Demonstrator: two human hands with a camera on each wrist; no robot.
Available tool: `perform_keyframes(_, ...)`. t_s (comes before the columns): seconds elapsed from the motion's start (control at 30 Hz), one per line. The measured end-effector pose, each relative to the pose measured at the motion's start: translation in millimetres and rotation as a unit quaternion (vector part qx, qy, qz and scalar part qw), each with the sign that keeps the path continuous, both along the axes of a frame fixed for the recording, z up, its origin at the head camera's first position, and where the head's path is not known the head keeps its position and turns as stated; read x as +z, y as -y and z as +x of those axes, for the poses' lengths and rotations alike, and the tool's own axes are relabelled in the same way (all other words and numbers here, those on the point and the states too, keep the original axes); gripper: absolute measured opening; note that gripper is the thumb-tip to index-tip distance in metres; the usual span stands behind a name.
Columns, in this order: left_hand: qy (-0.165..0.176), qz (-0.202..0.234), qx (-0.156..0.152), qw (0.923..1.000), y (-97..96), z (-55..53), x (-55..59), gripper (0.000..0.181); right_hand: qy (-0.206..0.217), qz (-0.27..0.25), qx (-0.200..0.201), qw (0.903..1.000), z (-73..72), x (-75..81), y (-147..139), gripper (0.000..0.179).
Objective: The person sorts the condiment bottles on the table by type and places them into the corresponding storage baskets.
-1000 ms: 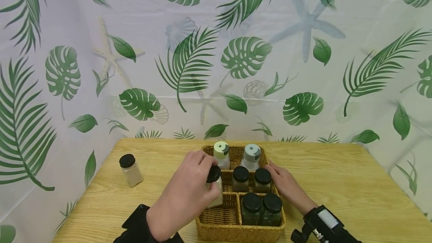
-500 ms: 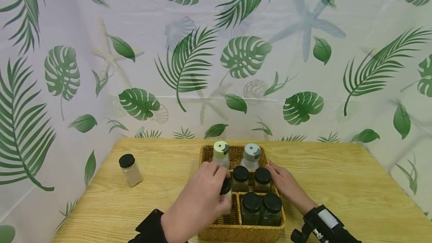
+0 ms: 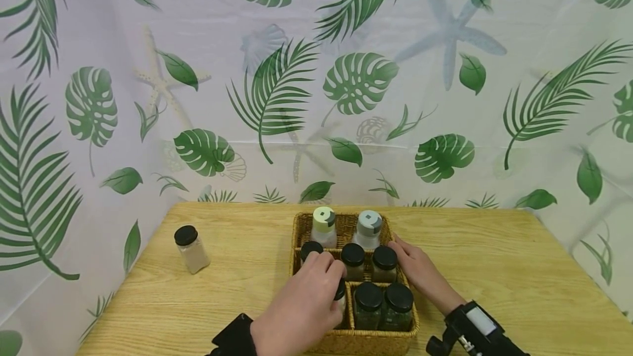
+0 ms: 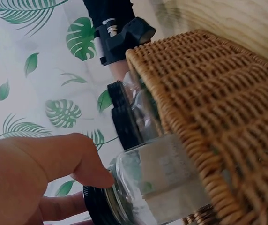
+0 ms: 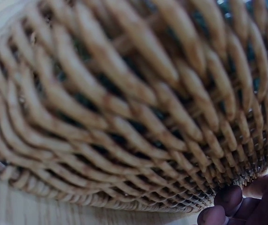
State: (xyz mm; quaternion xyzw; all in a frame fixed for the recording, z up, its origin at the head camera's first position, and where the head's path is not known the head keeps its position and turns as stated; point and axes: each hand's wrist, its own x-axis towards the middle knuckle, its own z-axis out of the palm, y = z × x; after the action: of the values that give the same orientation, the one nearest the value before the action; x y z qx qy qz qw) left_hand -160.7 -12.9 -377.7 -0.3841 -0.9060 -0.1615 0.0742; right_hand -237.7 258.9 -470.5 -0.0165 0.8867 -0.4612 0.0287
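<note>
My left hand (image 3: 301,306) pinches a glass jar by its black lid, low at the front left compartment of a wicker basket (image 3: 366,342). In the left wrist view this jar (image 4: 157,183) is partly inside the basket's rim, with pale contents and thumb and fingers about its lid. My right hand (image 3: 420,273) holds the basket's right side, thumb at the rim; the right wrist view shows curled fingers (image 5: 230,199) against the woven wall. Beside the held jar, two black-lidded jars (image 3: 368,306) stand in the front right compartment. The middle row has more black-lidded jars (image 3: 353,261).
Two white bottles stand in the back row, one with a yellow-green cap (image 3: 323,220), the other with a grey-blue cap (image 3: 370,223). A black-lidded jar (image 3: 193,249) stands apart on the wooden table (image 3: 237,246) at left. A leaf-print cloth (image 3: 296,98) hangs behind.
My left hand has moved right and nearer, lowering the jar into the front left compartment. A middle-row jar at left now shows from behind the hand. My right hand has stayed put.
</note>
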Motion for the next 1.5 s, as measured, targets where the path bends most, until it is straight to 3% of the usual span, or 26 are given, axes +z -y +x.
perform_keyframes(0.13,0.016,-0.012,-0.003,0.9998,-2.1,-0.3,-4.5,0.034,0.001,0.001,0.001,1.0000,0.6,0.2,1,0.065)
perform_keyframes(0.3,0.008,-0.016,-0.014,0.9997,-4.2,-0.4,-8.7,0.034,0.003,0.003,0.006,1.0000,1.7,0.9,1,0.070)
perform_keyframes(0.67,0.028,-0.036,-0.021,0.9987,-4.8,-2.7,-17.7,0.036,0.005,-0.013,-0.002,0.9999,1.6,1.5,1,0.064)
perform_keyframes(1.23,0.077,-0.019,-0.015,0.9967,-5.3,-4.2,-18.9,0.028,0.002,-0.006,-0.001,1.0000,1.3,0.4,0,0.064)
perform_keyframes(1.5,0.067,-0.019,-0.019,0.9974,-3.7,-4.3,-19.5,0.031,0.003,-0.010,-0.001,0.9999,1.1,-0.5,0,0.064)
